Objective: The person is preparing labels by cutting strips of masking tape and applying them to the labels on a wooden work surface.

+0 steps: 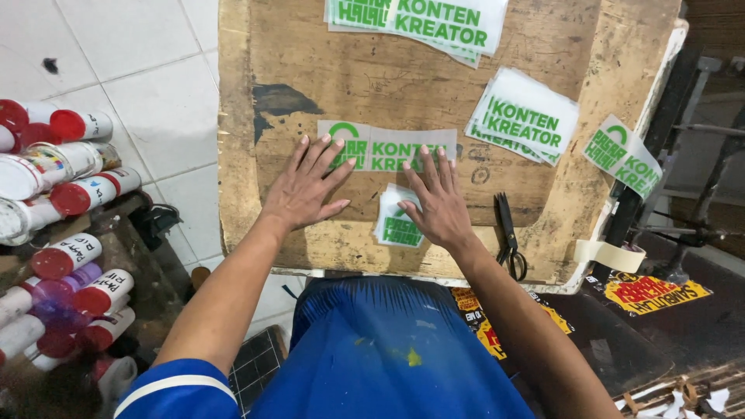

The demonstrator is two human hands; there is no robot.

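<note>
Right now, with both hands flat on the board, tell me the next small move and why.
Probably smooth the long transfer strip outward with both hands. The left hand and right hand lie open with their fingers on its lower edge, and it sits flat on the wooden board. The right palm also covers part of a small stack of printed sheets, so keep those from shifting.
</note>
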